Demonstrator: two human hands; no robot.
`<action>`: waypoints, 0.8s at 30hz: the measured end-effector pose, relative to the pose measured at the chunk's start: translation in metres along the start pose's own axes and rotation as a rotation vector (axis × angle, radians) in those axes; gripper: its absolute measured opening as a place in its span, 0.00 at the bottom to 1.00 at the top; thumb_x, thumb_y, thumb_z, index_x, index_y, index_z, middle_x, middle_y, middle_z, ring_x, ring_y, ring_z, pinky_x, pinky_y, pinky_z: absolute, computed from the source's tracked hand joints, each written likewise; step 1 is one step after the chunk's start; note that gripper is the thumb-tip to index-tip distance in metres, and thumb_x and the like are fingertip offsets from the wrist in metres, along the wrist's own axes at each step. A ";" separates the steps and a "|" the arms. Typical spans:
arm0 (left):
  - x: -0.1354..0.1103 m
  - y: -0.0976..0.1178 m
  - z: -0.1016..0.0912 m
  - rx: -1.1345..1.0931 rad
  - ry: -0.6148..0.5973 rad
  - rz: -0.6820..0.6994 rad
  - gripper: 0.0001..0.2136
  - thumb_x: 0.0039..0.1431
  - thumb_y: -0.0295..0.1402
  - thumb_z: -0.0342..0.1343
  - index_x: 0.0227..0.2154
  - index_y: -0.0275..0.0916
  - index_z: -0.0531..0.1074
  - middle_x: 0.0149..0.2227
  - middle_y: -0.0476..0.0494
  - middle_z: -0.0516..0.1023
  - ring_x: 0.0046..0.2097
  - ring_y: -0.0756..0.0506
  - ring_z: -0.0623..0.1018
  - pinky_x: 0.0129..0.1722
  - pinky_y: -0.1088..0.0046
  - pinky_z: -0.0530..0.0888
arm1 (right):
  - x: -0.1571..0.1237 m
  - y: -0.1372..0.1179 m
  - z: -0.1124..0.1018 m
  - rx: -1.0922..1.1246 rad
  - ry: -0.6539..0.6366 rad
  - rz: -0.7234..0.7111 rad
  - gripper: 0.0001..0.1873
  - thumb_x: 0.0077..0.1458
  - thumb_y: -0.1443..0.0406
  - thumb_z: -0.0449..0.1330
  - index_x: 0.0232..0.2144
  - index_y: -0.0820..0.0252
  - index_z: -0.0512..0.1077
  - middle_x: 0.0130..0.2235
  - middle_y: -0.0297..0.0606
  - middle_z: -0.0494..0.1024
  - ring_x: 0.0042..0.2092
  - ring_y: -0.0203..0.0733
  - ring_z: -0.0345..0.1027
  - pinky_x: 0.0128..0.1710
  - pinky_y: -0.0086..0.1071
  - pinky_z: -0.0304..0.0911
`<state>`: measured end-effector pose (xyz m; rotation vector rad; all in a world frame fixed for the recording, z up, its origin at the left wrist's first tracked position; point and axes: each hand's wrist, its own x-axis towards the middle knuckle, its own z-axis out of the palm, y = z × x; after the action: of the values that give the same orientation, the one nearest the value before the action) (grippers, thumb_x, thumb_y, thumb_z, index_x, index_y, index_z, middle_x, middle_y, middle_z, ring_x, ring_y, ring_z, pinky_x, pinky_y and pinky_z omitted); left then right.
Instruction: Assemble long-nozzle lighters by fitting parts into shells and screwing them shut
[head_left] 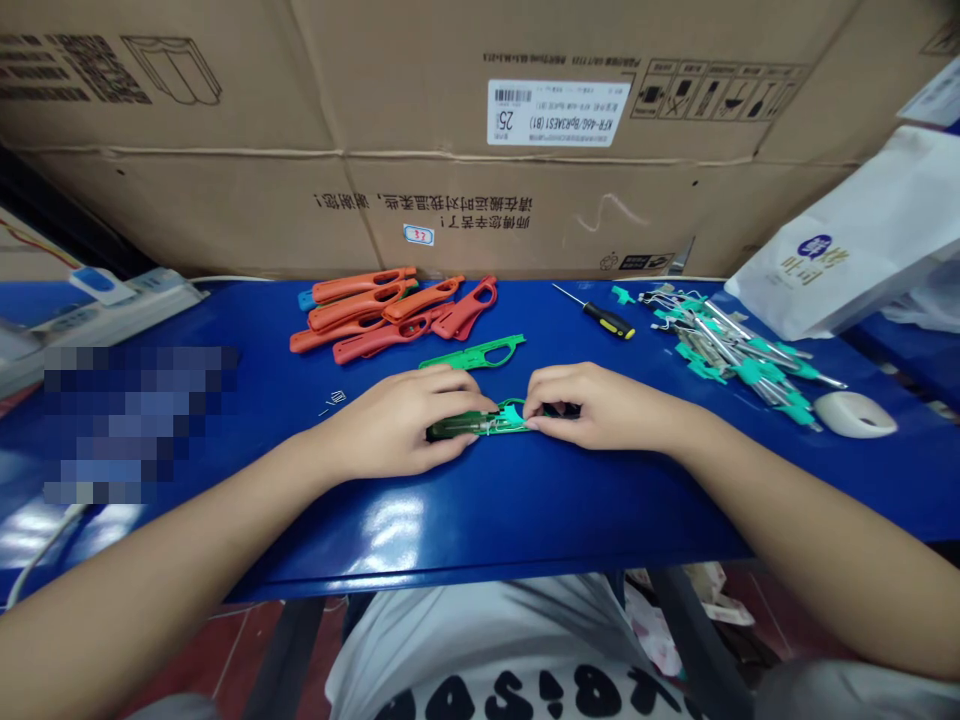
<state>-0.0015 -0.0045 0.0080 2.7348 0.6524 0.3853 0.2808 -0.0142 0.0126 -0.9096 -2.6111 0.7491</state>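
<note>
A partly assembled green long-neck lighter (510, 418) lies between my hands, close to the blue table's surface. My left hand (409, 420) is closed around its left end, thumb and fingers on the dark translucent fuel tank (455, 427). At the other end, the fingers of my right hand (600, 405) pinch the lighter near a teal trigger piece; exactly what lies under the fingertips is hidden. Wires or small metal parts show beside the tank. Just beyond sits an empty green half shell (480, 354) with a loop-shaped opening.
Orange and red lighter shells (360, 310) are heaped at the back. A screwdriver (600, 312) lies behind my right hand. Metal tubes with teal parts (750, 350), a white mouse-shaped object (855, 413) and a paper bag (847, 240) are to the right. A cardboard box (450, 110) stands behind.
</note>
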 end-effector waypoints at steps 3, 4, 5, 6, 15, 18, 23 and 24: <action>0.000 0.000 -0.004 -0.005 0.009 -0.005 0.14 0.66 0.33 0.56 0.53 0.42 0.74 0.51 0.43 0.78 0.52 0.42 0.76 0.55 0.64 0.72 | 0.000 -0.001 0.000 -0.015 0.001 0.009 0.06 0.61 0.70 0.60 0.37 0.58 0.78 0.40 0.38 0.79 0.40 0.40 0.72 0.41 0.32 0.65; 0.000 0.000 -0.005 -0.005 0.009 -0.007 0.14 0.65 0.33 0.56 0.52 0.42 0.74 0.50 0.43 0.78 0.51 0.42 0.76 0.55 0.65 0.72 | 0.000 -0.002 0.000 -0.020 0.003 0.010 0.07 0.61 0.70 0.60 0.37 0.58 0.78 0.40 0.38 0.79 0.40 0.40 0.72 0.41 0.32 0.65; 0.001 0.001 -0.007 -0.003 0.007 -0.009 0.13 0.65 0.33 0.56 0.51 0.42 0.75 0.50 0.43 0.78 0.51 0.42 0.76 0.54 0.65 0.72 | 0.000 -0.002 0.000 -0.026 0.006 0.011 0.07 0.61 0.70 0.60 0.37 0.58 0.78 0.40 0.38 0.79 0.41 0.40 0.72 0.41 0.32 0.64; 0.001 0.001 -0.009 0.003 0.006 -0.013 0.13 0.65 0.33 0.57 0.51 0.42 0.75 0.49 0.43 0.79 0.51 0.42 0.76 0.54 0.65 0.72 | 0.000 -0.002 0.000 -0.033 0.009 0.012 0.07 0.61 0.70 0.60 0.37 0.58 0.78 0.40 0.38 0.79 0.41 0.40 0.72 0.41 0.32 0.64; 0.001 0.000 -0.014 0.061 -0.013 -0.049 0.13 0.63 0.35 0.58 0.49 0.41 0.76 0.46 0.43 0.80 0.48 0.41 0.77 0.48 0.67 0.73 | 0.001 -0.004 0.003 -0.123 0.046 0.087 0.07 0.62 0.64 0.60 0.33 0.60 0.76 0.35 0.36 0.77 0.34 0.36 0.68 0.33 0.29 0.57; 0.001 0.001 -0.014 0.041 -0.010 -0.051 0.11 0.63 0.35 0.58 0.47 0.41 0.76 0.44 0.44 0.80 0.46 0.43 0.77 0.47 0.68 0.72 | 0.002 -0.005 0.005 -0.143 0.060 0.106 0.06 0.61 0.64 0.61 0.32 0.59 0.75 0.34 0.35 0.76 0.33 0.35 0.67 0.32 0.29 0.55; 0.000 0.000 -0.015 0.049 0.006 -0.063 0.09 0.62 0.36 0.59 0.42 0.40 0.76 0.38 0.45 0.79 0.40 0.45 0.76 0.41 0.70 0.72 | 0.002 -0.005 0.008 -0.164 0.098 0.115 0.07 0.60 0.62 0.61 0.31 0.58 0.74 0.33 0.34 0.76 0.34 0.36 0.67 0.33 0.29 0.56; -0.001 -0.002 -0.016 0.062 0.007 -0.059 0.08 0.62 0.36 0.59 0.42 0.40 0.76 0.38 0.45 0.79 0.40 0.45 0.76 0.42 0.70 0.72 | 0.002 -0.004 0.008 -0.158 0.116 0.114 0.07 0.61 0.61 0.61 0.32 0.58 0.75 0.33 0.34 0.76 0.34 0.36 0.68 0.34 0.29 0.57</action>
<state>-0.0079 0.0004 0.0217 2.7659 0.7571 0.3672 0.2733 -0.0187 0.0083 -1.1189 -2.5613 0.5051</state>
